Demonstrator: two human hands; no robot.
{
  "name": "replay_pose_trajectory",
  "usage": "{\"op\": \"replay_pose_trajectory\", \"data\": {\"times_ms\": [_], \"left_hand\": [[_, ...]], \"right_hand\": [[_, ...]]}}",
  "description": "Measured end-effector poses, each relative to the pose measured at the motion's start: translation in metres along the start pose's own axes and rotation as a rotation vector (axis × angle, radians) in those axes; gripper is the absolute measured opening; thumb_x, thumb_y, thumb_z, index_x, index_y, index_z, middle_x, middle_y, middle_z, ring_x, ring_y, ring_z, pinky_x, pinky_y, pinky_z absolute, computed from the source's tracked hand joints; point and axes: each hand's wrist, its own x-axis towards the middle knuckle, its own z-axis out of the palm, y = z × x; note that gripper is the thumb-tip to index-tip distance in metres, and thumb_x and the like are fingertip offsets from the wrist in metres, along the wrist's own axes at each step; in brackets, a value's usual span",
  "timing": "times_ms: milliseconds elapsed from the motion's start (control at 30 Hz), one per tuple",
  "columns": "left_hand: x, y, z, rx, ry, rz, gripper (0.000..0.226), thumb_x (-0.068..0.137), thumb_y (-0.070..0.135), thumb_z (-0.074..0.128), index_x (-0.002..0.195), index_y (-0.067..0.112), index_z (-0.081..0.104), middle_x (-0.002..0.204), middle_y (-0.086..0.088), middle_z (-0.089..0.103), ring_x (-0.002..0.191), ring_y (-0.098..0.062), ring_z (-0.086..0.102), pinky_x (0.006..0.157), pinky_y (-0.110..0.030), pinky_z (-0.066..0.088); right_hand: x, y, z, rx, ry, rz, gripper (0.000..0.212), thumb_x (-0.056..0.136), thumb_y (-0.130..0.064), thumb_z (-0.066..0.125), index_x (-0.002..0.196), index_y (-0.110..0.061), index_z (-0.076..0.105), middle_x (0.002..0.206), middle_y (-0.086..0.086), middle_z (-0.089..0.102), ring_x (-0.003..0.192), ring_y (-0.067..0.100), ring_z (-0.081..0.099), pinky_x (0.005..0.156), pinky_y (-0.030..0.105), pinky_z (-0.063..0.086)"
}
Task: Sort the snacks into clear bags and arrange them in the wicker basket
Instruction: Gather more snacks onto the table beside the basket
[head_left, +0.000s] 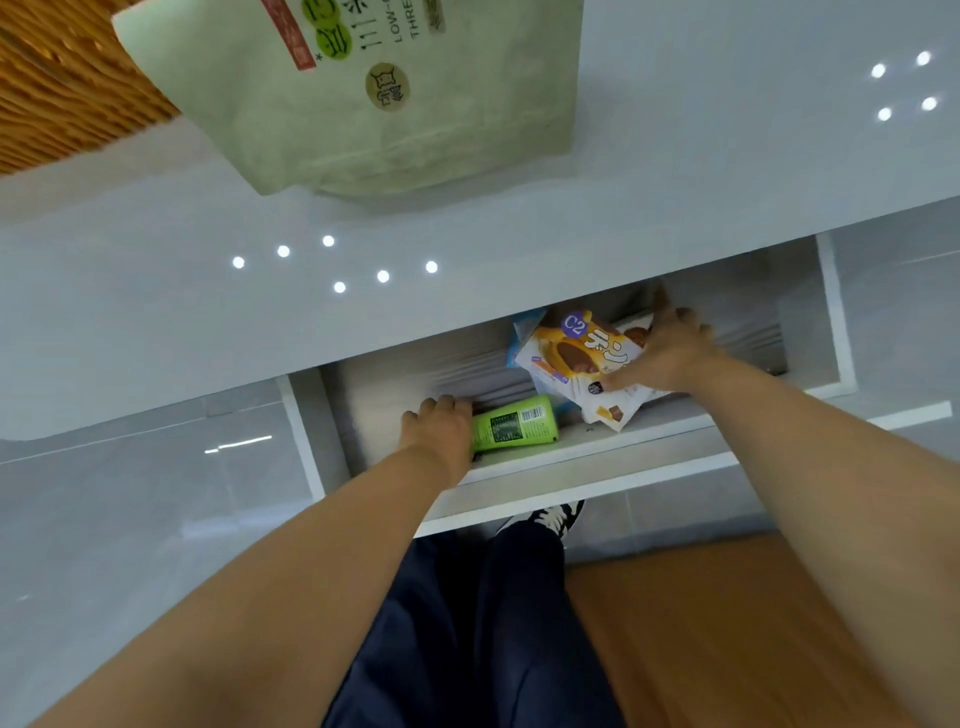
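- Across the top of my view runs the glossy white counter, with a pale green pouch lying flat on it and the wicker basket just showing at the far left corner.
- Below the counter edge the white drawer stands pulled open, and both my arms reach down into it.
- Toward the drawer's right lies the cookie box, white and orange, tilted over a blue packet whose corner peeks out behind it. My right hand has its fingers curled over the box's far edge, thumb near the lower corner, gripping it. I judge it light and stiff cardboard, best lifted by its long edges so it doesn't crush.
- Left of that sits the green snack pack, lying on its side with the barcode up. My left hand closes round its left end. It looks light, with a slick wrapper, so a firm wrap around the body seems wiser than a pinch at the end.
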Motion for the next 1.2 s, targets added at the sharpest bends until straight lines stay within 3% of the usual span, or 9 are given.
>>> {"op": "replay_pose_trajectory", "data": {"times_ms": [100,167,267,433,600,700,900,1100,1200], "left_hand": [[-0.002,0.005,-0.007,0.181,-0.057,-0.041,0.052,0.094,0.026,0.055,0.139,0.010,0.036,0.141,-0.014,0.036,0.127,-0.031,0.037,0.103,-0.044,0.033],[-0.005,0.006,-0.012,0.176,-0.093,-0.076,0.053,0.092,0.022,0.055,0.140,0.009,0.035,0.140,-0.013,0.037,0.128,-0.030,0.038,0.105,-0.045,0.030],[-0.016,0.000,-0.018,0.045,-0.091,-0.130,0.056,0.094,0.025,0.055,0.141,0.007,0.031,0.139,-0.012,0.041,0.128,-0.030,0.042,0.108,-0.047,0.029],[-0.050,-0.011,-0.026,-0.084,-0.125,-0.129,0.050,0.097,0.039,0.049,0.133,0.008,0.034,0.134,-0.011,0.050,0.123,-0.030,0.050,0.104,-0.044,0.035],[-0.100,-0.018,-0.033,-0.354,-0.085,-0.168,0.042,0.095,0.048,0.051,0.116,0.013,0.043,0.111,-0.007,0.059,0.097,-0.025,0.060,0.079,-0.034,0.048],[-0.128,-0.017,-0.041,-0.609,-0.051,-0.193,0.032,0.095,0.045,0.054,0.107,0.016,0.048,0.087,0.001,0.061,0.073,-0.014,0.060,0.061,-0.027,0.045],[-0.161,0.002,-0.063,-0.941,-0.040,-0.247,0.029,0.097,0.042,0.052,0.117,0.021,0.055,0.100,0.003,0.062,0.084,-0.008,0.058,0.069,-0.019,0.044],[-0.168,0.019,-0.098,-1.006,0.005,-0.282,0.036,0.087,0.042,0.065,0.114,0.024,0.051,0.097,0.005,0.063,0.087,-0.014,0.063,0.070,-0.025,0.047],[-0.168,0.027,-0.120,-1.023,0.104,-0.218,0.030,0.086,0.041,0.066,0.109,0.030,0.051,0.091,0.009,0.064,0.070,-0.006,0.064,0.058,-0.018,0.048]], "right_hand": [[0.005,0.012,-0.002,0.014,-0.080,-0.058,0.124,0.026,-0.077,0.078,0.136,-0.038,0.037,0.128,0.000,0.061,0.115,0.026,0.058,0.098,0.047,0.047],[-0.001,0.013,-0.008,-0.111,-0.098,-0.143,0.099,0.041,-0.074,0.076,0.128,-0.033,0.049,0.123,-0.003,0.063,0.113,0.025,0.057,0.098,0.047,0.046],[-0.014,0.003,-0.012,-0.227,-0.052,-0.260,0.073,0.060,-0.052,0.083,0.121,-0.027,0.051,0.125,0.005,0.054,0.119,0.031,0.045,0.100,0.046,0.043],[-0.021,-0.014,-0.001,-0.195,-0.124,-0.359,0.075,0.061,-0.026,0.086,0.124,-0.018,0.047,0.121,0.006,0.057,0.110,0.025,0.054,0.091,0.040,0.051],[-0.020,-0.025,-0.003,-0.477,-0.080,-0.458,0.094,0.067,-0.033,0.082,0.145,-0.024,0.030,0.144,0.012,0.035,0.135,0.033,0.032,0.109,0.048,0.035],[-0.023,-0.031,-0.010,-0.579,-0.130,-0.428,0.084,0.071,-0.037,0.080,0.143,-0.023,0.039,0.147,0.014,0.031,0.138,0.035,0.026,0.111,0.048,0.031],[-0.046,-0.021,-0.009,-0.415,-0.135,-0.490,0.084,0.076,-0.026,0.075,0.144,-0.015,0.028,0.143,0.011,0.037,0.133,0.030,0.031,0.103,0.039,0.037],[-0.060,-0.019,-0.016,-0.510,-0.100,-0.495,0.088,0.075,-0.047,0.074,0.143,-0.015,0.029,0.144,0.005,0.038,0.132,0.027,0.029,0.104,0.042,0.031],[-0.056,-0.028,-0.014,-0.626,-0.154,-0.445,0.097,0.073,-0.061,0.068,0.149,-0.020,0.025,0.152,0.007,0.024,0.137,0.030,0.024,0.109,0.044,0.026]]}}
